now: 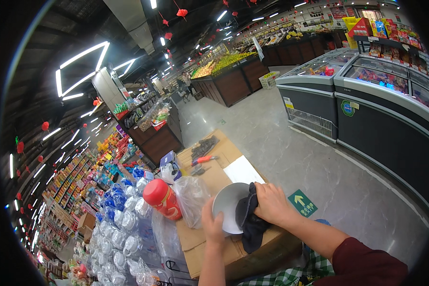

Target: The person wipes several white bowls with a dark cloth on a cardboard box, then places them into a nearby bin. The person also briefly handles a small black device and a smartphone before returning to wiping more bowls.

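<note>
My left hand (pixel 212 222) grips the rim of a pale metal bowl (pixel 226 204) on its left side, and the bowl is tilted so that its inside faces up towards me. A dark cloth (pixel 249 221) is bunched in my right hand (pixel 271 202). Part of the cloth lies inside the bowl against its right wall, and a loose end hangs over the edge. Both hands are above a flattened cardboard surface (pixel 196 246). Just beyond the bowl lies a white sheet (pixel 243 171).
Left of the bowl stand a red-lidded jar (pixel 161 200) and a clear plastic bag (pixel 191 198). Farther off lie an orange-handled tool (pixel 203 160) and dark gloves (pixel 204 146). Wrapped bottles (pixel 119 228) crowd the left. Chest freezers (pixel 382 125) line the right.
</note>
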`<state>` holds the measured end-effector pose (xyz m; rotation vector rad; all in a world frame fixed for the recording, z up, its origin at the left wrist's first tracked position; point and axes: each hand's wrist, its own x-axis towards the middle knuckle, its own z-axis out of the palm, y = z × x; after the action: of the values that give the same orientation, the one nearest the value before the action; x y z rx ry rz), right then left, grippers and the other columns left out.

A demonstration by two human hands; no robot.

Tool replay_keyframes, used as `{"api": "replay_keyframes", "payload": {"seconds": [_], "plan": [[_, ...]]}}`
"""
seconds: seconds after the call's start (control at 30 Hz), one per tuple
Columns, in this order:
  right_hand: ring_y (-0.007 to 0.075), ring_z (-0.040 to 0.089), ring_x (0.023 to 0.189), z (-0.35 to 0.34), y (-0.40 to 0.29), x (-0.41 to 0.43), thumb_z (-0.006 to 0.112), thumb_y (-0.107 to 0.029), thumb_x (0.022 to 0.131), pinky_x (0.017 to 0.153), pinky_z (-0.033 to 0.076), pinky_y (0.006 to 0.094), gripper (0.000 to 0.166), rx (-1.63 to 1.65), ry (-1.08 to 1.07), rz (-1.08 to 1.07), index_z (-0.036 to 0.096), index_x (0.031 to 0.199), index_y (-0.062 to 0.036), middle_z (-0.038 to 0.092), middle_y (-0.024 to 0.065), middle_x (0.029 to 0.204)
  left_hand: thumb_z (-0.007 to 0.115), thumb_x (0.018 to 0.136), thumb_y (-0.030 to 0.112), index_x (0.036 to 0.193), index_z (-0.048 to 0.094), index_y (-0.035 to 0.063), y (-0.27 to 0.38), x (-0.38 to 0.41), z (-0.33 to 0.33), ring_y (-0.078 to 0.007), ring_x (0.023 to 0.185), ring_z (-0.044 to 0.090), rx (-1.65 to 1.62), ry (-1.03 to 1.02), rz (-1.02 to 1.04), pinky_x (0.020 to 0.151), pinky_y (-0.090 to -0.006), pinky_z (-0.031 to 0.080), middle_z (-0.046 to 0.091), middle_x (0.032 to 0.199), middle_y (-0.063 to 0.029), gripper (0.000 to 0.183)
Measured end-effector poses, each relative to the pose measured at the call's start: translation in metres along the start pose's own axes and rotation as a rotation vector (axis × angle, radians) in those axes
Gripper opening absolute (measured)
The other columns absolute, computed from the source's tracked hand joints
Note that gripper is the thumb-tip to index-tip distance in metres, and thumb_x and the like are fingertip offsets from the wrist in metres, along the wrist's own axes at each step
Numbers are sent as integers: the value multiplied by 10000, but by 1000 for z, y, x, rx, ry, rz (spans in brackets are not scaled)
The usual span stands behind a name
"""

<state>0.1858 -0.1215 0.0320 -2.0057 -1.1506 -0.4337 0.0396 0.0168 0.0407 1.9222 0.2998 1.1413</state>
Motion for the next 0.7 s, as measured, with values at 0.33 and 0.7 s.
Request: {"api": "replay_keyframes", "payload": {"seconds": [0.33, 0.7], "plan": [[429, 618, 836, -15, -3, 0, 627, -129, 756, 715, 502, 469, 438, 295, 77, 47, 531, 1165, -7, 640, 242, 879, 474, 817, 174, 1251, 511, -67, -10, -1, -1, -238, 1112, 523, -251, 35, -138, 984, -340, 376, 562, 1212, -157, 498], [415, 618, 792, 2, 0, 0, 627, -170, 795, 654, 502, 427, 271, 678, 239, -198, 589, 1023, -29, 622, 212, 826, 463, 848, 159, 1110, 560, -57, -27, -22, -12, -198, 916, 569, -323, 329, -183, 817, -336, 458, 598, 1039, -130, 354]]}}
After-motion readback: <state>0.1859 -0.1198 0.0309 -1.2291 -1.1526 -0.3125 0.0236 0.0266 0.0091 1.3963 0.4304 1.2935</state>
